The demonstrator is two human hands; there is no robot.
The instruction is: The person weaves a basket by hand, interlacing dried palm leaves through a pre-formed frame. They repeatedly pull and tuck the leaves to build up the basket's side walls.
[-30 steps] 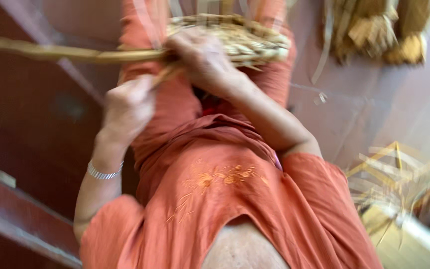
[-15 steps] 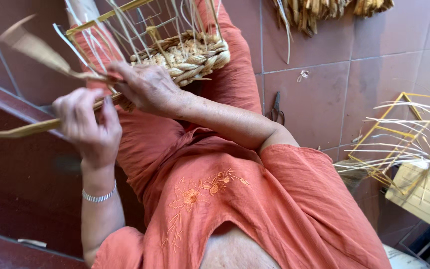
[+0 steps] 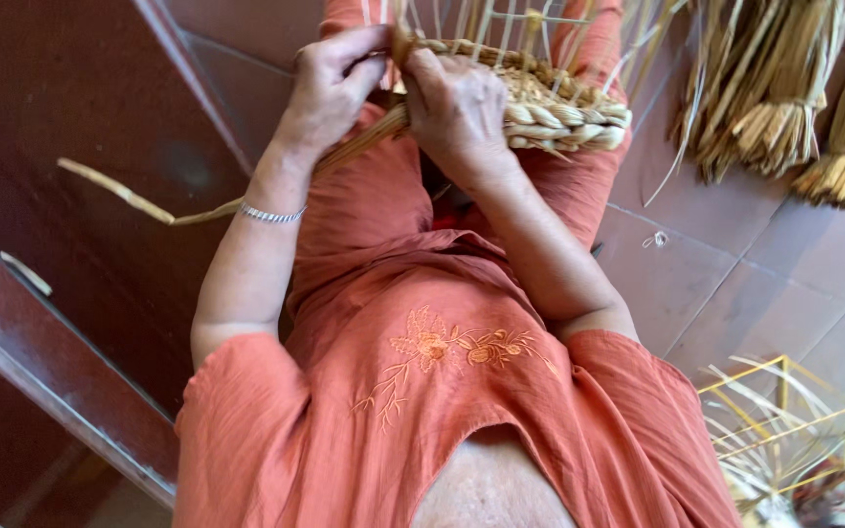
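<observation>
A partly woven straw basket [image 3: 550, 103] with upright wire ribs rests on my lap, over orange clothing. My left hand [image 3: 330, 88], with a silver bracelet at the wrist, pinches a long dry straw strand [image 3: 149, 205] that trails away to the left. My right hand [image 3: 457, 112] presses on the braided rim of the basket and grips the same strand where it meets the weave. Both hands touch at the basket's near edge.
Bundles of dried straw [image 3: 784, 108] lie on the tiled floor at upper right. A yellow wire basket frame [image 3: 784, 430] with loose straws stands at lower right. A dark red step edge [image 3: 61, 381] runs along the left.
Both hands have come together at the basket rim. The left hand rose from lower left, and the straw strand now hangs down to the left.
</observation>
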